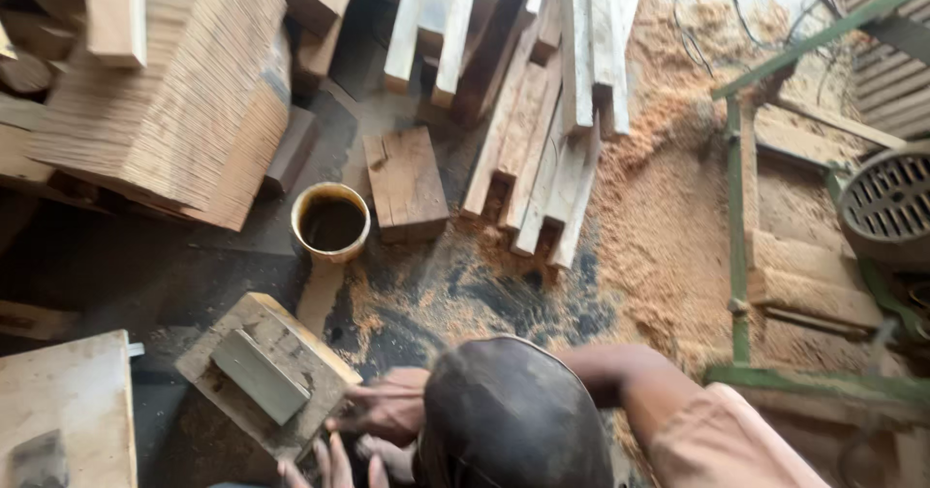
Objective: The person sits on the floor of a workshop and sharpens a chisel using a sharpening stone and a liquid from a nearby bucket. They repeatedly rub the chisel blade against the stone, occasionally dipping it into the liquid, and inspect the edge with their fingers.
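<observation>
Sawdust is covering the floor [668, 217] around a wooden block [262, 377], lying near left below a tin cup [330, 221]. One hand [386, 406] is curling against the block's near right corner. A second hand [325, 464] is hovering open-fingered and empty. I cannot tell which is left or right. Lifting the block probably calls for both.

Bare floor between bucket [330, 221], block [263, 374]

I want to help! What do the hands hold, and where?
A hand touches the wooden block at its near corner; a grip cannot be told.

Dark floor [194, 265], sawdust [659, 207], stacked planks [542, 110], perhaps a green frame [738, 255]
</observation>
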